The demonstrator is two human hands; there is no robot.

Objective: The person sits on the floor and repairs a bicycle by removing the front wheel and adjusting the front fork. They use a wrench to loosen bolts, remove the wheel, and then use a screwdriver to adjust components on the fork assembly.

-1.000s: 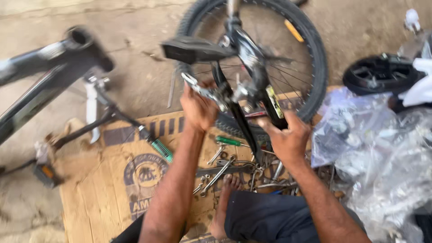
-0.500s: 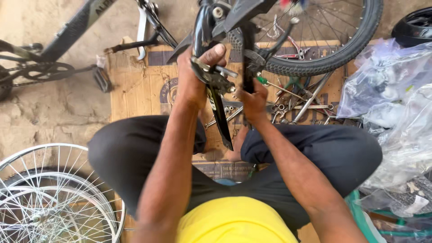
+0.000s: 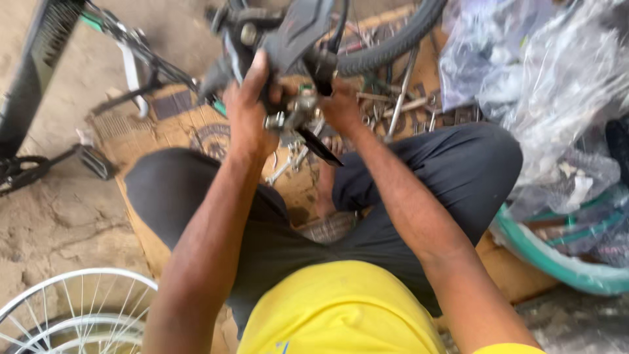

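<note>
At twelve o'clock, near the top edge of the head view, a person in a yellow shirt (image 3: pixel 341 308) and dark trousers (image 3: pixel 275 229) is sitting cross-legged on a sheet of brown cardboard (image 3: pixel 177 124) and working on a bicycle saddle (image 3: pixel 298 26). The left hand (image 3: pixel 247 108) is wrapping its fingers around the dark underside of the saddle, at about eleven o'clock. The right hand (image 3: pixel 341 105) is closing just beside it at about one o'clock; its fingers are curling around the metal clamp (image 3: pixel 291 117) under the saddle, though blur is hiding exactly how they are gripping. A black pointed part is sticking down from the clamp toward the lap.

Behind the hands, a black tyre (image 3: pixel 393 39) is curving across the top. Loose spanners and metal tools (image 3: pixel 400 98) are lying on the cardboard at one o'clock. At ten o'clock a black bicycle frame (image 3: pixel 39 59) is lying on the dirt floor, with a pedal (image 3: pixel 95 160) near nine o'clock. At seven o'clock bare spoked wheel rims (image 3: pixel 72 308) are lying flat. At three o'clock clear plastic bags (image 3: pixel 557 85) are piling up above a green tub (image 3: pixel 550 255).
</note>
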